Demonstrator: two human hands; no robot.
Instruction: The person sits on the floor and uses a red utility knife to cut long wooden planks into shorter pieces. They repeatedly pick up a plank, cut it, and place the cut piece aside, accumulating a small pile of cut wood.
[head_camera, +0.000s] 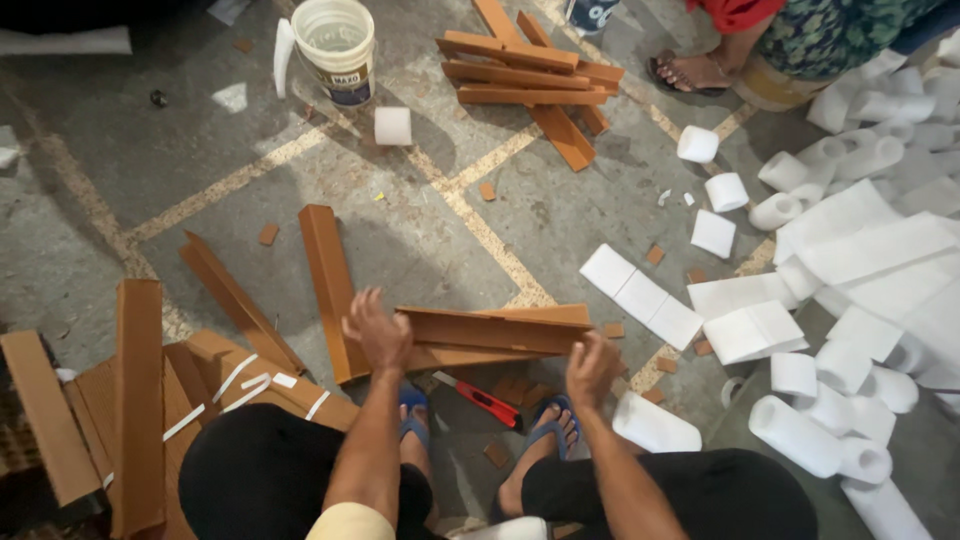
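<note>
I sit over a stone floor. My left hand (378, 330) rests on the left end of a stack of brown cardboard angle strips (495, 333) lying across in front of my feet. My right hand (592, 368) grips the lower right edge of the same stack. A red-handled cutter knife (480, 399) lies on the floor between my feet, just under the stack. One more angle strip (330, 285) lies lengthwise to the left of my left hand.
More brown strips lie piled at the left (140, 400) and stacked at the top (525, 70). A white bucket (337, 45) stands at the back. White foam rolls and sheets (850, 300) cover the right side. Another person's sandalled foot (690, 72) is at top right.
</note>
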